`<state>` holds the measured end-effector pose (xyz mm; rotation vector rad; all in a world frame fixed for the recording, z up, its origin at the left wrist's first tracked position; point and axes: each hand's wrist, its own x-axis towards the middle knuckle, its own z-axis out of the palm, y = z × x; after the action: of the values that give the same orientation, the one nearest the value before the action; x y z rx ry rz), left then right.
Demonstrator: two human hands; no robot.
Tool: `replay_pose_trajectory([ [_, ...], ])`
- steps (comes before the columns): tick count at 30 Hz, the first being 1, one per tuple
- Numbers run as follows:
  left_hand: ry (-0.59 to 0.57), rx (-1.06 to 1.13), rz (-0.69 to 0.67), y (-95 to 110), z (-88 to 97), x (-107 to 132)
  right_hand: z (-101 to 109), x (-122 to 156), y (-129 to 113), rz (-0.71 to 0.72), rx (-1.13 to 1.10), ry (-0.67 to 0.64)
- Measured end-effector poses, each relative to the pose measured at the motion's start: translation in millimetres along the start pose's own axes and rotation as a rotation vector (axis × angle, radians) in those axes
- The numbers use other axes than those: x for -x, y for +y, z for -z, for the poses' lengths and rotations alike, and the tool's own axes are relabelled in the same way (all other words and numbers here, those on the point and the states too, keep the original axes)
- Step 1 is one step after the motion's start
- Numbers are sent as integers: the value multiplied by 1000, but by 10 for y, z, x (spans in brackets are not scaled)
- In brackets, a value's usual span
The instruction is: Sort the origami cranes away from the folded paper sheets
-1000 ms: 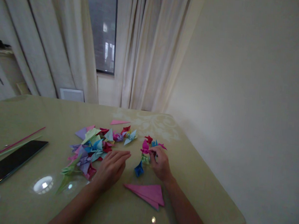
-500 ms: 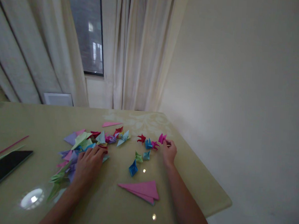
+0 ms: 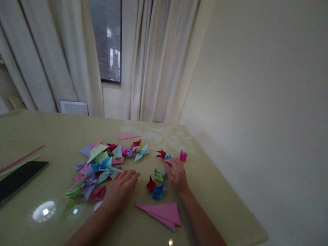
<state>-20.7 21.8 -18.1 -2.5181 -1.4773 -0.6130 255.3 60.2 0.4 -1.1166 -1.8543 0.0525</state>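
Note:
My left hand [image 3: 122, 187] lies palm down on the table, fingers stretched out and holding nothing visible. To its left spreads a pile of colourful folded paper cranes [image 3: 105, 164]. My right hand [image 3: 178, 174] is over the small group on the right, thumb and fingers apart; it partly hides a light-blue folded piece [image 3: 165, 174] and a blue one [image 3: 168, 157]. Around it sit a red piece [image 3: 161, 154], a magenta piece [image 3: 183, 155] and a green piece [image 3: 157, 174]. Between my hands are a dark-red piece [image 3: 151, 184] and a blue piece [image 3: 158, 191].
Pink folded paper [image 3: 161, 213] lies nearest me, and a pink strip [image 3: 129, 136] lies at the back. On the left are a black phone [image 3: 13, 183] and thin sticks [image 3: 15, 163]. The table edge [image 3: 229, 195] slants along the right, near the wall.
My right hand has let go of the magenta piece and moved left. My left hand has moved right, off the pile. A dark-red piece now stands beside the blue one. The view has shifted slightly left.

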Motion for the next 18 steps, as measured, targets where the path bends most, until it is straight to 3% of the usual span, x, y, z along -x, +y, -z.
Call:
replay_pose_trajectory([
  [2, -20, -127, 193, -102, 51, 6, 0, 22, -68, 93, 8, -156],
  [4, -80, -185, 276, -191, 96, 9, 5, 31, -100, 152, 19, -298],
  [9, -244, -83, 194, -260, 73, -26, -1, 25, -158, 183, 59, -556],
  [14, -231, 179, 10, -160, -18, -37, 28, 30, -193, 127, 39, -589],
  [18, -142, 79, 115, -145, -42, 7, 72, 25, -195, 102, 27, -572],
])
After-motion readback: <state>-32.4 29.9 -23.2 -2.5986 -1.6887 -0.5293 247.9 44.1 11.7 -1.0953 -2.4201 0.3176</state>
